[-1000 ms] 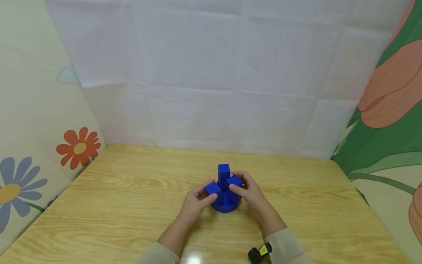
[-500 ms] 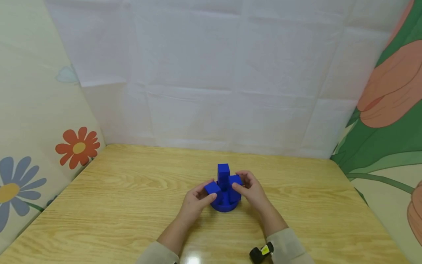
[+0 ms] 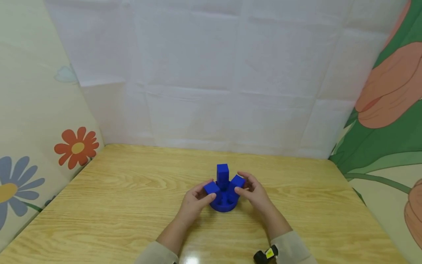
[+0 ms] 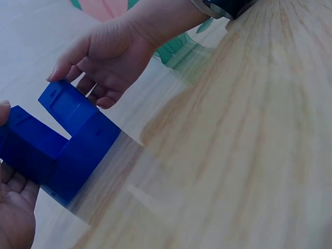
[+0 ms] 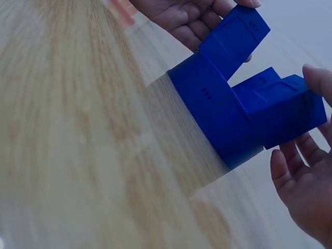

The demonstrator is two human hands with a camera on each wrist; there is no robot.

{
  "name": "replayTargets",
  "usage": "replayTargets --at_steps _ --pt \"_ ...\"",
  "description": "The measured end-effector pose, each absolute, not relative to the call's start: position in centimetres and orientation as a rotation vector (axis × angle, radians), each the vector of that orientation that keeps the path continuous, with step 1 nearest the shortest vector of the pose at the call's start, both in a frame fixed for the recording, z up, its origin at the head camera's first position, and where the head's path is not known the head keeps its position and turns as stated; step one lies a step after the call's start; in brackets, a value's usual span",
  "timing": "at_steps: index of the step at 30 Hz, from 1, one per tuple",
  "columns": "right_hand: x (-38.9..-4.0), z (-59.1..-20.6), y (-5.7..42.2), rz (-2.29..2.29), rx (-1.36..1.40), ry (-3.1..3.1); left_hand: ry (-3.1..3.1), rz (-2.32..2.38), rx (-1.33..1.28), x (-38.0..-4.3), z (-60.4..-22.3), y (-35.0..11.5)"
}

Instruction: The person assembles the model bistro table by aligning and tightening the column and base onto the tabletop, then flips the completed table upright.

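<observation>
A round blue base (image 3: 223,208) stands on the wooden table, with three blue rectangular blocks rising from it. My left hand (image 3: 193,201) pinches the left block (image 3: 212,188) between thumb and fingers. On the other side my right hand (image 3: 256,192) has its thumb on the near face of the right block (image 3: 237,181) and its fingers behind. The back block (image 3: 222,173) stands upright, touched by neither hand. Small dark markings show on the base wall (image 5: 207,98) in the right wrist view. The blocks' lower ends are partly hidden inside the base.
The wood-grain table (image 3: 132,205) spreads around the base. A white cloth (image 3: 197,73) hangs behind its far edge, with flower-patterned panels (image 3: 26,110) at the sides. A black wrist strap with a yellow label (image 3: 269,253) sits at my right sleeve.
The right block has turned in my right hand, first squarer to the view, now angled outward. My right hand has shifted slightly right. My left hand keeps its hold on the left block.
</observation>
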State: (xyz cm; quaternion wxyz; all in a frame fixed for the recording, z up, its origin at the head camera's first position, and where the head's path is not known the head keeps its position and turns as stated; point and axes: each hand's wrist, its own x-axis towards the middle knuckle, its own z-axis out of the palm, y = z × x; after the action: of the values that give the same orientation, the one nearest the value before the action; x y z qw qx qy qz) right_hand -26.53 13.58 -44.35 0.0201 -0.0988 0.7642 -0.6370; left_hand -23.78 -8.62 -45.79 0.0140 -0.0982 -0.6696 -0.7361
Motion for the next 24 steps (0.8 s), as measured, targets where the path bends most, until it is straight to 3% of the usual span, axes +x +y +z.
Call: replayTargets --at_steps 24 --pt "-25.7 -44.5 15.0 -2.04 -0.316 2.27 -2.07 -2.318 -0.322 -24.0 -46.0 -8.8"
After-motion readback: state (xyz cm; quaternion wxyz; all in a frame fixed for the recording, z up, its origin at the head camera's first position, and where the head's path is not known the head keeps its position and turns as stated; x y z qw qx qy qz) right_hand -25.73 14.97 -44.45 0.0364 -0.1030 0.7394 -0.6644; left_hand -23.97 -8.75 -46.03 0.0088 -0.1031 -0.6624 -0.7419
